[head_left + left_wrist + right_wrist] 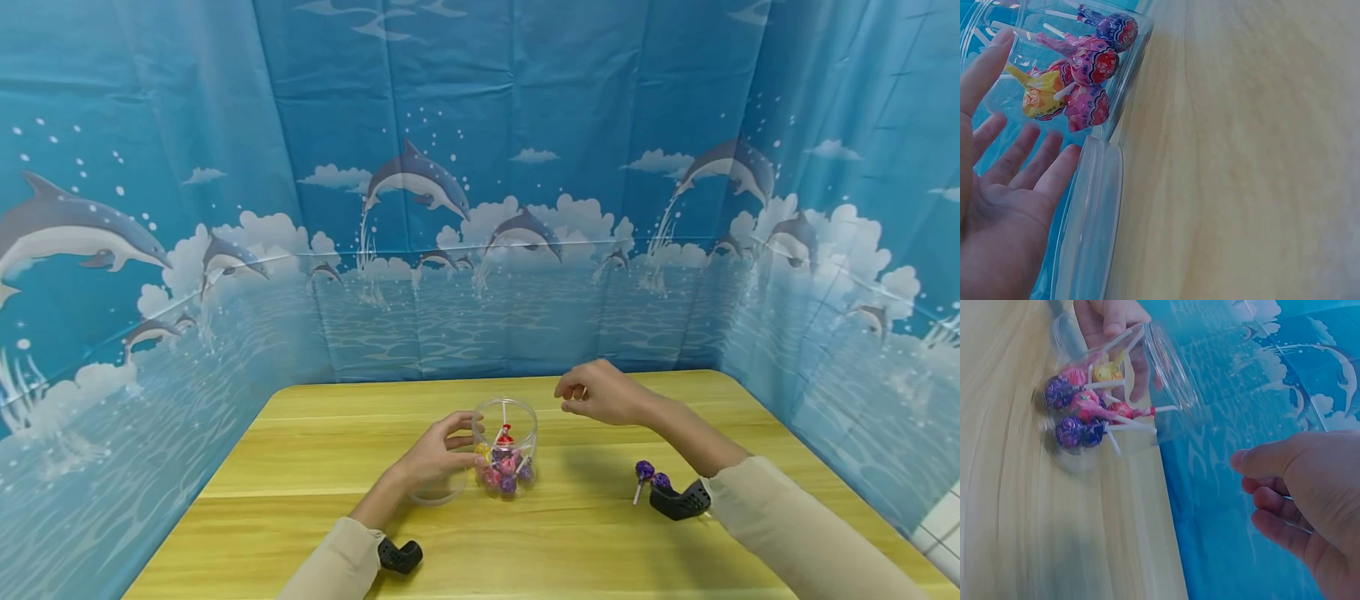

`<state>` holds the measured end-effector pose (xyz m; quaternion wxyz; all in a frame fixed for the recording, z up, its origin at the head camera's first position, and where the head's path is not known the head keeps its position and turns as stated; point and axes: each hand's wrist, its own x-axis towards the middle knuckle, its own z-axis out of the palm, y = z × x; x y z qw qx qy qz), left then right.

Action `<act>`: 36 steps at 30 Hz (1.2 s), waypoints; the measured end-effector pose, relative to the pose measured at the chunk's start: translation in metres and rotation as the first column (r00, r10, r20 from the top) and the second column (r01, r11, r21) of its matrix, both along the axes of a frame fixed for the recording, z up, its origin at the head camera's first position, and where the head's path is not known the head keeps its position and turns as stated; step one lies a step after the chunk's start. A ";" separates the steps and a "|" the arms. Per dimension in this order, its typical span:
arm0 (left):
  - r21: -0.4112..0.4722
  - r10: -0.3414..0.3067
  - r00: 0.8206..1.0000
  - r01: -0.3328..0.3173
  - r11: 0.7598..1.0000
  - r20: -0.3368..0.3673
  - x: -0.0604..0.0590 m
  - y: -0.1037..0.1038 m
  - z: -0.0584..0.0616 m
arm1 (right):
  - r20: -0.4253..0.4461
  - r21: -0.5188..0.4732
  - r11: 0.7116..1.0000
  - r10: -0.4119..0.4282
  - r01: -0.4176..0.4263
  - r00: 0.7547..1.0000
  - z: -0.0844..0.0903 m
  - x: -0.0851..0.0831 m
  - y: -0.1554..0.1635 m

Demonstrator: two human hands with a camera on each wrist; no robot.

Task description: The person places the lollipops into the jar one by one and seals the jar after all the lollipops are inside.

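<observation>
Firstly, one blue curtain [465,83] printed with leaping dolphins, enclosing the far edge and sides. One table [570,542], yellow wood grain, rounded far corners. Two pale sleeves, one left [330,567], one right [802,533]. Two hands: the left hand [442,454], fingers spread and unclenched alongside the jar, full contact not certain; the right hand [603,393], raised above the table to the right of the jar, fingers loosely curled, grasping nothing. One clear jar [531,437], round, upright, uncovered, standing on the table between the hands and nearer the left. One transparent lid [435,502], on the table just beside the jar, partly under the left hand. Two black wrist devices, left [401,556] and right [678,502]. Lollipops, wrapped, white-sticked: two loose purple lollipops [644,470] visible on the table near the right wrist device; within the jar, seven heads discernible in the right wrist view, namely three purple [1067,432], two pink [1088,405], one red [1121,412] and one yellow [1108,371], the exact total uncertain through overlap. By view: the head view alone gives the sleeves and loose pair; the left wrist view alone gives the left palm, fingers extended; the right wrist view alone separates the purple cluster and shows left fingers through the jar wall.
</observation>
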<state>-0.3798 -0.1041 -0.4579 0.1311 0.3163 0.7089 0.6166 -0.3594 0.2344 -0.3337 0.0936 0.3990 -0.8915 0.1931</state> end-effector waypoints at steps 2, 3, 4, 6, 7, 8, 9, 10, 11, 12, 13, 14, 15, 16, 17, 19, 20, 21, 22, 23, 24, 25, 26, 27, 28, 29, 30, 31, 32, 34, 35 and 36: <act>-0.001 0.002 1.000 -0.002 1.000 0.004 0.000 0.000 0.000 | 0.005 -0.003 1.000 -0.007 0.007 1.000 0.000 0.002 0.004; -0.001 0.003 1.000 -0.003 1.000 0.006 0.000 0.000 0.000 | 0.005 -0.003 1.000 -0.013 0.013 1.000 0.000 0.003 0.006; -0.001 0.004 1.000 -0.004 1.000 0.007 0.000 0.000 0.000 | 0.006 -0.002 1.000 -0.016 0.016 1.000 0.000 0.003 0.009; -0.001 0.003 1.000 -0.003 1.000 0.008 0.000 0.001 0.000 | 0.011 -0.004 1.000 -0.023 0.023 1.000 -0.001 0.005 0.013; -0.003 0.003 1.000 -0.003 1.000 0.007 0.000 0.001 0.000 | 0.012 -0.004 1.000 -0.026 0.026 1.000 -0.001 0.006 0.015; -0.003 0.002 1.000 -0.002 1.000 0.007 0.000 0.001 0.000 | 0.013 -0.007 1.000 -0.030 0.030 0.999 -0.002 0.006 0.017; -0.002 0.001 1.000 0.000 1.000 0.006 0.000 0.001 0.000 | 0.016 -0.011 0.999 -0.033 0.033 0.999 -0.002 0.007 0.019; 0.000 -0.002 1.000 0.002 1.000 0.005 0.000 0.001 -0.001 | 0.021 -0.016 0.999 -0.036 0.036 0.999 -0.002 0.008 0.021; 0.001 -0.003 1.000 0.003 1.000 0.003 0.000 0.001 -0.001 | 0.027 -0.022 0.999 -0.039 0.039 0.999 -0.003 0.009 0.023; 0.003 -0.006 1.000 0.005 1.000 0.002 0.000 0.002 0.000 | 0.033 -0.027 0.999 -0.039 0.040 0.999 -0.003 0.010 0.025; 0.005 -0.008 1.000 0.008 1.000 0.002 0.000 0.002 0.000 | 0.040 -0.031 0.999 -0.041 0.042 0.998 -0.004 0.011 0.027; 0.006 -0.010 1.000 0.010 1.000 0.002 0.001 0.002 0.000 | 0.048 -0.035 0.998 -0.042 0.043 0.998 -0.005 0.012 0.030; 0.006 -0.012 1.000 0.012 1.000 0.002 0.001 0.002 0.000 | 0.054 -0.038 0.998 -0.041 0.043 0.998 -0.007 0.013 0.033; 0.007 -0.013 1.000 0.013 1.000 0.002 0.001 0.003 -0.001 | 0.059 -0.041 0.998 -0.043 0.045 0.997 -0.008 0.014 0.035; 0.009 -0.014 1.000 0.014 1.000 0.003 0.001 0.002 0.000 | 0.062 -0.044 0.998 -0.045 0.048 0.997 -0.009 0.015 0.037; 0.014 -0.017 1.000 0.017 1.000 0.005 0.000 0.002 -0.001 | 0.068 -0.047 0.997 -0.053 0.057 0.996 -0.012 0.016 0.042; 0.013 -0.019 1.000 0.019 1.000 0.004 0.000 0.002 -0.001 | 0.068 -0.046 0.997 -0.059 0.063 0.996 -0.014 0.017 0.044; 0.014 -0.022 1.000 0.022 1.000 0.005 0.000 0.002 -0.001 | 0.068 -0.046 0.997 -0.065 0.069 0.996 -0.015 0.018 0.046; 0.014 -0.023 1.000 0.023 1.000 0.006 0.000 0.002 -0.002 | 0.072 -0.047 0.996 -0.070 0.073 0.995 -0.017 0.020 0.048; 0.014 -0.023 1.000 0.023 1.000 0.005 0.000 0.002 -0.001 | 0.072 -0.046 0.996 -0.072 0.075 0.995 -0.018 0.021 0.050; 0.012 -0.021 1.000 0.021 1.000 0.005 0.000 0.002 -0.002 | 0.075 -0.046 0.996 -0.072 0.075 0.995 -0.019 0.022 0.053; 0.012 -0.021 1.000 0.021 1.000 0.007 0.000 0.001 -0.001 | 0.079 -0.048 0.996 -0.073 0.077 0.994 -0.021 0.023 0.055; 0.010 -0.019 1.000 0.019 1.000 0.007 0.000 0.001 -0.001 | 0.084 -0.052 0.996 -0.072 0.076 0.994 -0.022 0.025 0.057; 0.012 -0.017 1.000 0.017 1.000 0.007 0.000 0.001 -0.001 | 0.090 -0.057 0.995 -0.071 0.077 0.993 -0.023 0.026 0.059; 0.012 -0.016 1.000 0.016 1.000 0.006 0.000 0.001 -0.001 | 0.095 -0.063 0.995 -0.071 0.077 0.993 -0.024 0.027 0.061; 0.014 -0.016 1.000 0.016 1.000 0.004 0.000 0.001 0.000 | 0.099 -0.067 0.994 -0.075 0.082 0.992 -0.026 0.028 0.062; 0.012 -0.015 1.000 0.015 1.000 0.004 0.000 0.001 0.000 | 0.107 -0.071 0.994 -0.080 0.088 0.991 -0.027 0.029 0.064; 0.013 -0.018 1.000 0.018 1.000 0.002 0.000 0.001 0.000 | 0.114 -0.074 0.993 -0.087 0.096 0.990 -0.029 0.029 0.066; 0.011 -0.020 1.000 0.020 1.000 0.000 0.000 0.000 0.000 | 0.119 -0.075 0.992 -0.092 0.101 0.989 -0.030 0.030 0.068; 0.011 -0.023 1.000 0.023 1.000 0.000 0.000 0.000 0.000 | 0.131 -0.078 0.989 -0.111 0.122 0.985 -0.034 0.032 0.072; 0.012 -0.023 1.000 0.023 1.000 0.001 0.000 0.000 0.000 | 0.135 -0.078 0.988 -0.122 0.133 0.983 -0.035 0.033 0.073; 0.010 -0.024 1.000 0.024 1.000 0.000 0.000 0.000 0.000 | 0.139 -0.078 0.987 -0.129 0.141 0.982 -0.037 0.034 0.075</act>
